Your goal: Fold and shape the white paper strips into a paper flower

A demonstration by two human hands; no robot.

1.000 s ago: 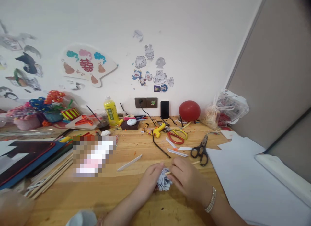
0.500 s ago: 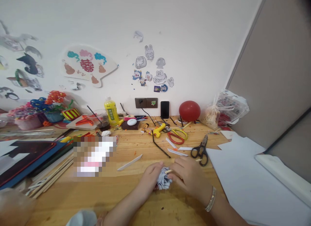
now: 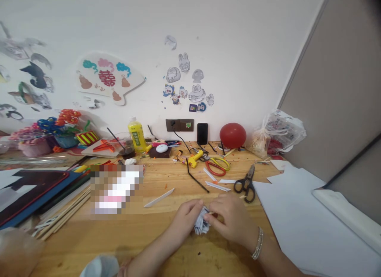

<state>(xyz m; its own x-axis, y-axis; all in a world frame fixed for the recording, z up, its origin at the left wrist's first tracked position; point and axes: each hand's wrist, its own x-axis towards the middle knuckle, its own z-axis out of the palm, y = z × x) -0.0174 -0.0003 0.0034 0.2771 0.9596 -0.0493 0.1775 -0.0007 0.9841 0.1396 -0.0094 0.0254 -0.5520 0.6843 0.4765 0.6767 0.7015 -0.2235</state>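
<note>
Pleated whitish-blue paper (image 3: 201, 224), bunched like a ruffled flower, is held low over the table in front of me. My left hand (image 3: 188, 217) is closed around its left side, thumb on top. Pressed against its right edge are the fingertips of my right hand (image 3: 228, 215), which is closed on a thin wooden stick (image 3: 242, 197). Only a short end of that stick shows beyond the knuckles; its other tip is hidden by fingers and paper. Black-handled scissors (image 3: 245, 185) lie just past my right hand, near white paper strips (image 3: 218, 185).
White sheets (image 3: 303, 213) cover the right side. Behind lie red-and-yellow scissors (image 3: 216, 168), a yellow glue gun (image 3: 195, 159), a red balloon (image 3: 233, 135) and a phone (image 3: 203, 133). Wooden sticks (image 3: 67, 213) and a yellow-drink bottle (image 3: 137, 135) are at left.
My right fingers have closed in on the paper's edge, and the stick tip that showed there is now covered. The left hand keeps its hold on the paper.
</note>
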